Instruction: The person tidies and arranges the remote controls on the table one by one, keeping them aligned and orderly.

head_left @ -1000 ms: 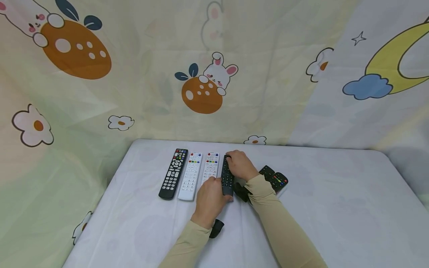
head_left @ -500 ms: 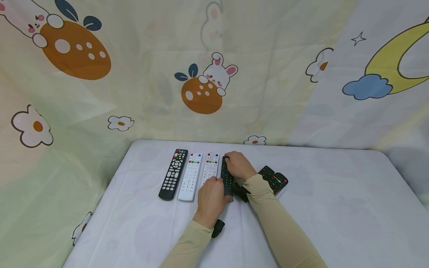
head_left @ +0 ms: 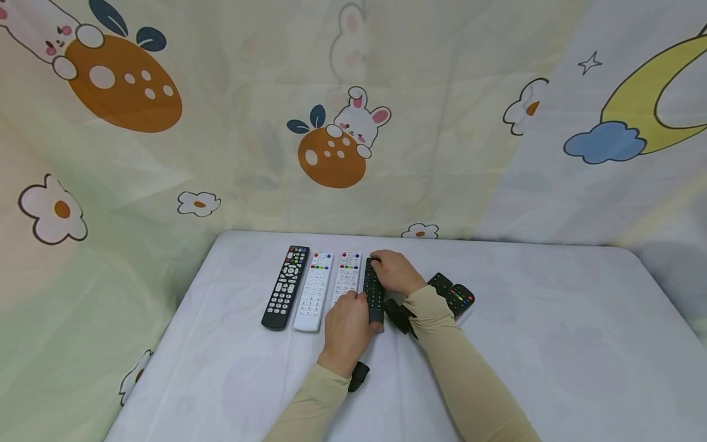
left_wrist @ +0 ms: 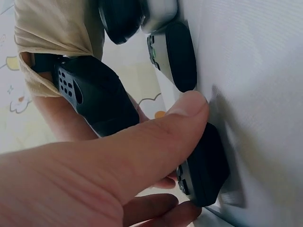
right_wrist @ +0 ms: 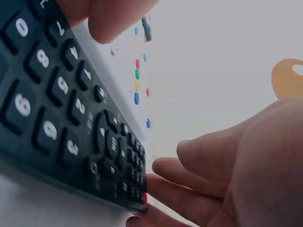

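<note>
A dark remote control (head_left: 374, 294) with rows of keys lies on the white tabletop, its long side near a white remote control (head_left: 347, 273). My left hand (head_left: 348, 331) pinches the dark remote's near end; in the left wrist view the thumb (left_wrist: 189, 106) lies against the end face and fingertips (left_wrist: 187, 213) sit at the long side. At the far end is my right hand (head_left: 396, 272). The right wrist view shows its fingers (right_wrist: 175, 191) loosely extended, touching that end, while the thumb (right_wrist: 203, 151) stands apart from the keys.
Left of the hands, a black remote control (head_left: 285, 288) and another white remote control (head_left: 313, 291) lie side by side. More dark remotes (head_left: 459, 299) lie at an angle beyond the right forearm, partly hidden by its sleeve (head_left: 442, 331). A patterned cloth (head_left: 232, 147) hangs behind the table.
Over the past second the dark remote shifted slightly left toward the white one, and my right hand moved slightly left with it. Since the half-second frame almost nothing has moved.
</note>
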Available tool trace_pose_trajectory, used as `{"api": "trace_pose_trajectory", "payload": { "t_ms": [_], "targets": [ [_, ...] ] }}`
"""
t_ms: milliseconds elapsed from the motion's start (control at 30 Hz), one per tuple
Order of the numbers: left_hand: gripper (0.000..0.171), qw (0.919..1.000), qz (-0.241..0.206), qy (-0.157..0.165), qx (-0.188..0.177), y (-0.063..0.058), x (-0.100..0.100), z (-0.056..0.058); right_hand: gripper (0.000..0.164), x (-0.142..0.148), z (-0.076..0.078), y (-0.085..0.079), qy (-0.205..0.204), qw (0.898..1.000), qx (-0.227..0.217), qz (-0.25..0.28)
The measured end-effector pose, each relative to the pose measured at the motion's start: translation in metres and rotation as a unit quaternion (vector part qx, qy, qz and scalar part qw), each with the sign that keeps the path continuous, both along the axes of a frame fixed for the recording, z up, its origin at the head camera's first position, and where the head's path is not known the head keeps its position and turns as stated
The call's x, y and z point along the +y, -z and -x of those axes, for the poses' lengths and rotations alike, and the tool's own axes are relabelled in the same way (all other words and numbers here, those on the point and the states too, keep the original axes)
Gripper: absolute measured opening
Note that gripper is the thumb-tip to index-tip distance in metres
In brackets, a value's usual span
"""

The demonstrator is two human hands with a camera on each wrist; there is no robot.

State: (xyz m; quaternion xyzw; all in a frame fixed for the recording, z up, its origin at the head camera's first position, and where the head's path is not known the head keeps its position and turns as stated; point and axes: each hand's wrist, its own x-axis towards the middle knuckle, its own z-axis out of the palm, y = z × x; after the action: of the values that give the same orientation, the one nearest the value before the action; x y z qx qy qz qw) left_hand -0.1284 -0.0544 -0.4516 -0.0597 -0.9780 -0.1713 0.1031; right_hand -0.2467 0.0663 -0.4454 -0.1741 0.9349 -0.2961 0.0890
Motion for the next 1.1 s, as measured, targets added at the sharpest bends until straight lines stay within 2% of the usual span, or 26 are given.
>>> {"api": "trace_pose_trajectory", "payload": {
  "t_ms": [367, 767, 1100],
  "targets": [
    [0.069, 1.0000, -0.009, 0.003, -0.001, -0.006, 0.000, -0.001, 0.044, 0.021, -0.004, -0.011, 0.016, 1.000, 0.005, 0.008],
    [0.065, 0.9995, -0.025, 0.018, 0.005, -0.011, 0.004, 0.000, 0.044, 0.052, -0.016, -0.018, 0.022, 0.999, 0.035, 0.012],
    [0.066, 0.9963, -0.043, 0.074, -0.004, -0.010, 0.008, 0.004, 0.046, 0.077, -0.022, -0.017, 0.033, 0.998, 0.047, 0.030]
  ]
}}
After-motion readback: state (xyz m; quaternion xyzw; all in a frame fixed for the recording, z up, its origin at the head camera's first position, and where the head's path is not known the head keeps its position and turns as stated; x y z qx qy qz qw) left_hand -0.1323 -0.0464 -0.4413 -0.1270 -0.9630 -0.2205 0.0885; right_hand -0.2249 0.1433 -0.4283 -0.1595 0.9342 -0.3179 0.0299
